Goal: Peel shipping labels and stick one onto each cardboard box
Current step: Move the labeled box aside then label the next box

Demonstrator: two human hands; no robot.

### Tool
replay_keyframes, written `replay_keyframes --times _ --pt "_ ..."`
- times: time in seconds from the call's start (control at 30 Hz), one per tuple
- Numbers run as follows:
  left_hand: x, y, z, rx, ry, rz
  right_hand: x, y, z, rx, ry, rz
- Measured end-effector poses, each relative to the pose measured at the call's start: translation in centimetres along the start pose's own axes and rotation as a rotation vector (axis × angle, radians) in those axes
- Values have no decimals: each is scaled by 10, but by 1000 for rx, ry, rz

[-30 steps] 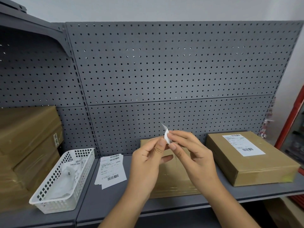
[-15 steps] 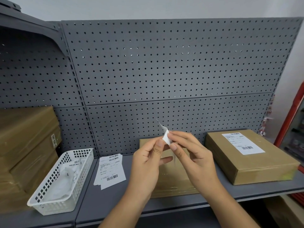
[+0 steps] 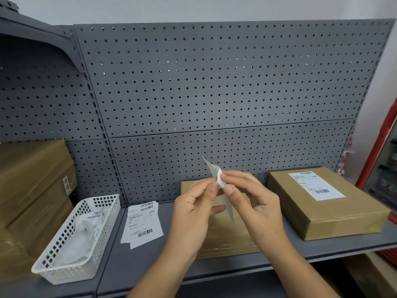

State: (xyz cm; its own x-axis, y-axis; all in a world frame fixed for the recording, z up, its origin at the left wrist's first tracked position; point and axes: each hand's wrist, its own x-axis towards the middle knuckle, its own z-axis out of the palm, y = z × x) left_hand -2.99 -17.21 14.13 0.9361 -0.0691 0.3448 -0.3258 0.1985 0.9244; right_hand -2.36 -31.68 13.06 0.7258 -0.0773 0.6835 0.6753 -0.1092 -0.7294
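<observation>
My left hand point(image 3: 193, 208) and my right hand point(image 3: 255, 203) both pinch a white shipping label point(image 3: 220, 179) held edge-on above the shelf; its top corner curls apart from the backing. Directly behind my hands lies a bare cardboard box point(image 3: 227, 239), mostly hidden by them. To the right sits a second cardboard box point(image 3: 335, 214) with a printed label point(image 3: 314, 188) stuck on its top. A small stack of loose labels point(image 3: 144, 224) lies on the shelf at the left of my hands.
A white plastic basket point(image 3: 62, 254) holding crumpled white backing paper stands at the shelf's left. Large cardboard cartons point(image 3: 32, 186) are stacked at far left. A grey pegboard point(image 3: 214, 93) backs the grey shelf point(image 3: 137, 263). A red frame point(image 3: 378, 151) stands at right.
The corner of the label has curled further away from its backing between my fingertips. My hands have stayed in about the same place.
</observation>
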Motion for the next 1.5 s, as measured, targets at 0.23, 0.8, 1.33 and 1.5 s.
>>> replay_keyframes --times 0.23,0.8,1.33,1.5 --pt "2 -3 0 3 19 23 1 -3 9 27 78 54" --pt "5 -5 -3 31 32 51 5 -8 11 241 94 192" --pt "3 -6 -3 -1 55 47 3 -14 8 279 71 211" --pt "2 -7 -5 -15 67 38 0 -13 6 259 37 209"
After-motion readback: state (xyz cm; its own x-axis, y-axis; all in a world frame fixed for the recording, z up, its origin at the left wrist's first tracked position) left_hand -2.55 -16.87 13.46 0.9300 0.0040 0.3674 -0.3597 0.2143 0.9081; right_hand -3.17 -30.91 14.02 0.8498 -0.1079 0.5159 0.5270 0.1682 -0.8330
